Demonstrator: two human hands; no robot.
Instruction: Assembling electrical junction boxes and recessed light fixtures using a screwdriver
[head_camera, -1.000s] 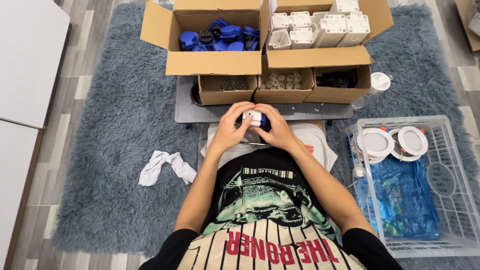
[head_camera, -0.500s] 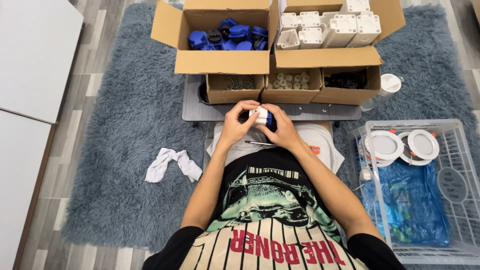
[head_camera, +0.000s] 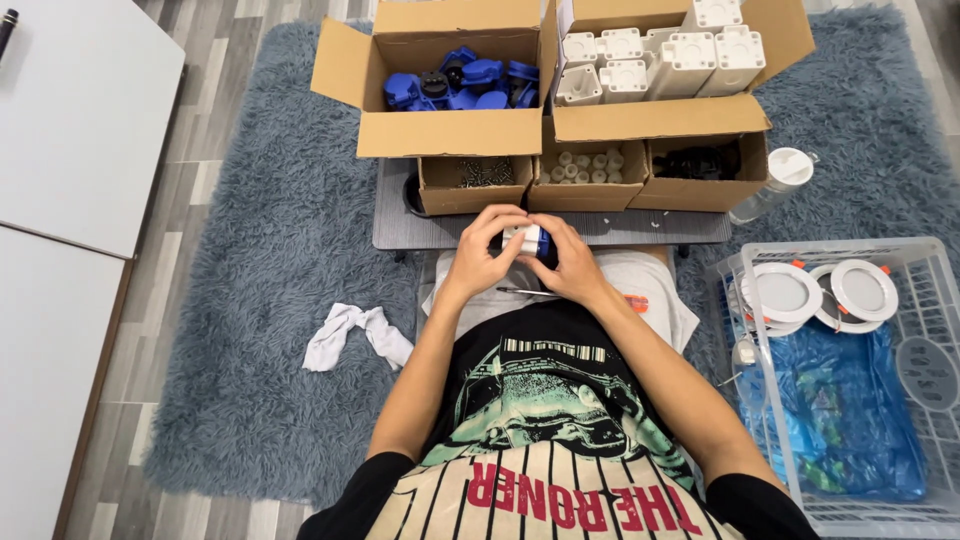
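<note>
Both my hands meet over my lap and grip one small white and blue plastic part (head_camera: 527, 238). My left hand (head_camera: 485, 250) wraps its left side, and my right hand (head_camera: 567, 260) covers its right side and underside. Most of the part is hidden by my fingers. A thin screwdriver (head_camera: 525, 292) lies on the white cloth across my lap, just below my hands.
Ahead, a low grey board (head_camera: 400, 225) carries cardboard boxes: blue parts (head_camera: 455, 80), white housings (head_camera: 650, 55), screws (head_camera: 482, 172), small white pieces (head_camera: 585, 165), black parts (head_camera: 700, 160). A clear crate (head_camera: 930, 270) with round white lamps (head_camera: 785, 295) stands right. A white rag (head_camera: 355, 335) lies left.
My hands stay clasped on the part and have turned it slightly. The view has shifted a little, so the boxes sit further right in the frame.
</note>
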